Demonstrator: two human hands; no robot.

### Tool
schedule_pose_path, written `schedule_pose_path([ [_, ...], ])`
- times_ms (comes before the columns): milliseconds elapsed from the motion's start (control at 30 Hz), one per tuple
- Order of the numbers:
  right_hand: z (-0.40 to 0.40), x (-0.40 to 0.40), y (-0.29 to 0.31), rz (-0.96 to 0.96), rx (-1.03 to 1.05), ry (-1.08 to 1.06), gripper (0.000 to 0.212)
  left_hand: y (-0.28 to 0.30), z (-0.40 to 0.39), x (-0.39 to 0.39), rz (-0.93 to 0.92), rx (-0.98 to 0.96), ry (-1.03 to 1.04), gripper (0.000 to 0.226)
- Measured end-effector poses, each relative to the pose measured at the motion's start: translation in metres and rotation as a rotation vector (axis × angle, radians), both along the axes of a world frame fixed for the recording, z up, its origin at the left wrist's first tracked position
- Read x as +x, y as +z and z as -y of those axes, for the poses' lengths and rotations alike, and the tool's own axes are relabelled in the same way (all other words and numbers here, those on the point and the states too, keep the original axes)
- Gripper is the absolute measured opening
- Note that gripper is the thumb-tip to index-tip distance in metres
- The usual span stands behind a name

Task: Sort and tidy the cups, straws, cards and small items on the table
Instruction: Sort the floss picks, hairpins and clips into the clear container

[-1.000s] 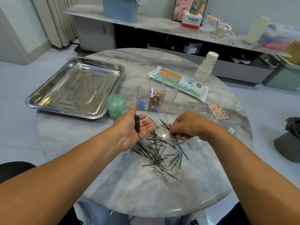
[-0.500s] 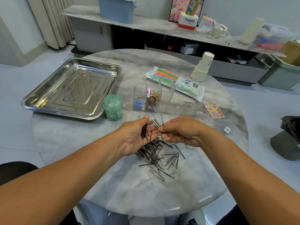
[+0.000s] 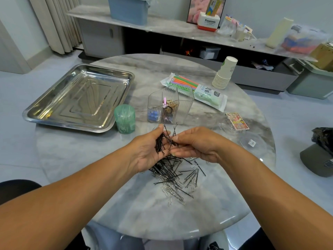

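Observation:
A loose pile of black bobby pins mixed with silver paper clips lies on the round marble table. My left hand is cupped palm up above the pile, and a bunch of black pins lies in it under the thumb. My right hand meets it from the right, its fingertips pinching pins at the left palm. Just behind the hands stands a clear ribbed organizer with small items inside.
A steel tray sits at the left, a green tub of toothpicks beside it. Packets of coloured straws, a tilted stack of paper cups, cards and a clear lid lie at the right.
My right hand left the pile on the table, rose and moved left to my left palm with pins. The left hand's fingers curled up round its bunch.

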State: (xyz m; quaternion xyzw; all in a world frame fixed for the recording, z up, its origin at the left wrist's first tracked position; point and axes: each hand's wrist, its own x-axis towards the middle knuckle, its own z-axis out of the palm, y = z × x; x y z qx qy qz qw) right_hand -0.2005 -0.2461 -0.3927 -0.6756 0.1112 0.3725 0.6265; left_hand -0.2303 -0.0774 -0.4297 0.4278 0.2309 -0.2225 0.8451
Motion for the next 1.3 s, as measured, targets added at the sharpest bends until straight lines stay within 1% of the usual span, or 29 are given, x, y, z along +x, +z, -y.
schedule_pose_path([
  [100,0.000,0.001,0.000,0.015,-0.029,0.048,0.024,0.000,0.001,-0.001,0.013,0.014,-0.012,0.030],
  [233,0.000,0.000,0.000,0.054,-0.078,0.080,0.019,0.003,0.001,-0.002,0.018,-0.019,0.007,0.035],
  [500,-0.005,-0.003,0.004,0.069,-0.052,0.067,0.026,0.006,-0.001,-0.003,0.009,-0.039,-0.013,0.041],
  [567,-0.007,-0.004,0.002,0.119,-0.046,0.066,0.019,0.006,0.000,-0.003,0.026,-0.031,-0.021,0.038],
  [633,-0.008,-0.005,0.000,0.212,-0.080,0.062,0.014,0.007,0.002,-0.004,0.063,-0.044,-0.032,0.035],
  [733,-0.011,-0.008,-0.004,0.345,-0.158,0.065,0.002,0.006,0.005,-0.007,0.103,-0.023,-0.045,0.038],
  [800,-0.013,-0.009,-0.005,0.381,-0.173,0.078,0.002,0.004,0.005,-0.006,0.114,-0.022,-0.032,0.030],
  [900,-0.011,-0.007,0.001,0.348,-0.115,0.109,0.013,0.005,0.004,-0.004,0.094,-0.051,0.031,0.015],
  [967,-0.007,-0.004,0.008,0.341,-0.096,0.082,0.017,0.006,0.003,-0.003,0.084,-0.085,0.066,0.016],
  [1033,-0.003,-0.001,0.012,0.446,-0.154,-0.015,0.019,0.008,0.002,-0.002,0.066,-0.120,0.085,0.018],
  [1100,0.000,0.002,0.012,0.588,-0.192,-0.111,0.017,0.011,0.002,-0.002,0.048,-0.132,0.045,0.019],
  [1133,0.000,0.002,0.011,0.640,-0.182,-0.119,0.017,0.013,0.002,-0.002,0.044,-0.126,0.005,0.020],
  [1200,-0.003,0.002,0.007,0.699,-0.164,-0.075,0.019,0.015,0.004,-0.003,0.041,-0.113,-0.073,0.022],
  [1300,-0.009,0.000,0.003,0.717,-0.211,0.068,0.013,0.019,0.005,-0.003,0.045,-0.117,-0.155,0.021],
])
